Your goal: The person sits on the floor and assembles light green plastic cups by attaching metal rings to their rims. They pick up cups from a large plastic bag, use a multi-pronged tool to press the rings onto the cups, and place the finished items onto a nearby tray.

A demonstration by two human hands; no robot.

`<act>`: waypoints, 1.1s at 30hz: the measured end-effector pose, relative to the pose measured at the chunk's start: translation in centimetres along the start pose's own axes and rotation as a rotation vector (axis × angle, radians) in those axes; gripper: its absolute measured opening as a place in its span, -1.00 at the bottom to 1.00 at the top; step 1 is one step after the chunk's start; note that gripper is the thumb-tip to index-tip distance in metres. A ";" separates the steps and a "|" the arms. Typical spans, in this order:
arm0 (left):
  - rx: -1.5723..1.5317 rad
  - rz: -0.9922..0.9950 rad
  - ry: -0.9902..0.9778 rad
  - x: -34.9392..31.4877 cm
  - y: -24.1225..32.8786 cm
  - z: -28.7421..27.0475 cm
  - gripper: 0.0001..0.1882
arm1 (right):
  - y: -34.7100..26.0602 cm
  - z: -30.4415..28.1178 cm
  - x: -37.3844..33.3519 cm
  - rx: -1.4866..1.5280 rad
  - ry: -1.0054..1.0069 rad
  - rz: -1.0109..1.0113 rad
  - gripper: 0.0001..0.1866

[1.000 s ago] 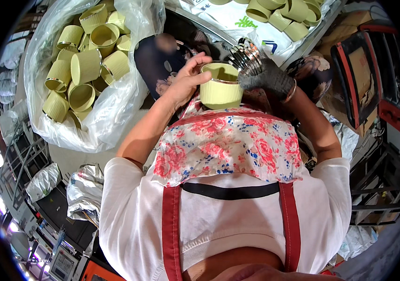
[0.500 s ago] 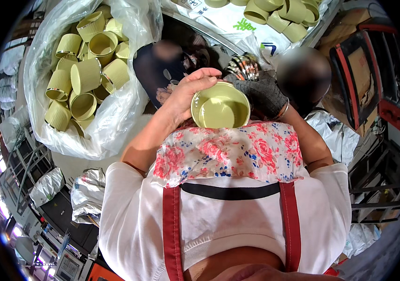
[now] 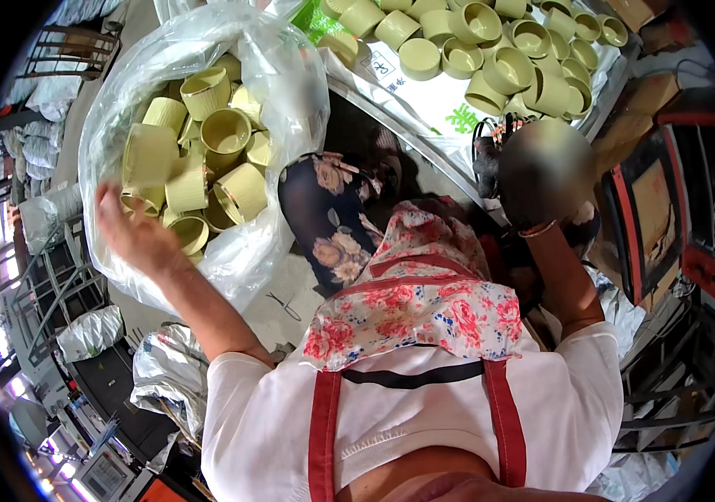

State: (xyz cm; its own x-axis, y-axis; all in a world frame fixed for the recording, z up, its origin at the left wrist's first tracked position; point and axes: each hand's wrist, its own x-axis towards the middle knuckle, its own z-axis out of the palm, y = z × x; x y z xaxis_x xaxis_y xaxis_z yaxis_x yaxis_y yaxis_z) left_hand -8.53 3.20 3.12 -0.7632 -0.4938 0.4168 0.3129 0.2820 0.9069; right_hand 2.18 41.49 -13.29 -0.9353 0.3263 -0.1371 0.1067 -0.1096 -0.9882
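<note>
My bare left hand (image 3: pixel 135 234) is over the near left side of a clear plastic bag, its fingers apart and blurred by motion. Just beyond the fingertips a pale green cup (image 3: pixel 150 155) is smeared by motion, apart from the hand. Inside the bag lie several ribbed pale green cups (image 3: pixel 225 138), some with a shiny patterned band round the rim. Near the table's edge, my right hand (image 3: pixel 486 170) wears a dark glove and grips a bundle of thin patterned bands (image 3: pixel 508 125). A blurred round patch hides much of that hand.
The clear plastic bag (image 3: pixel 106 109) stands on the floor at the left. Ahead is a metal-edged table (image 3: pixel 424 138) covered in white printed sheeting, with many green cups (image 3: pixel 509 69) piled on it. A black and red frame (image 3: pixel 642 217) stands at the right beside cardboard.
My left hand has swung left from my lap to the bag and let go of the cup. My right hand has moved forward to the table with the bands. The view has shifted.
</note>
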 end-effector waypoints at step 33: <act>-0.445 -1.102 -1.302 -16.6 -4.9 17.3 -0.24 | -2.3 -1.1 -0.3 -0.228 -0.090 -0.202 -0.80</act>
State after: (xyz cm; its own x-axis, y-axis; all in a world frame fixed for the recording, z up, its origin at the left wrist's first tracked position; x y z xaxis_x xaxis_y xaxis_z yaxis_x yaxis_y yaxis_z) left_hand -7.15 24.25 -9.28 -0.5509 0.6975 -0.4582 -0.6650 -0.0351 0.7460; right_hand 2.57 42.69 -11.02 -0.9703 0.2342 0.0602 -0.0212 0.1654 -0.9860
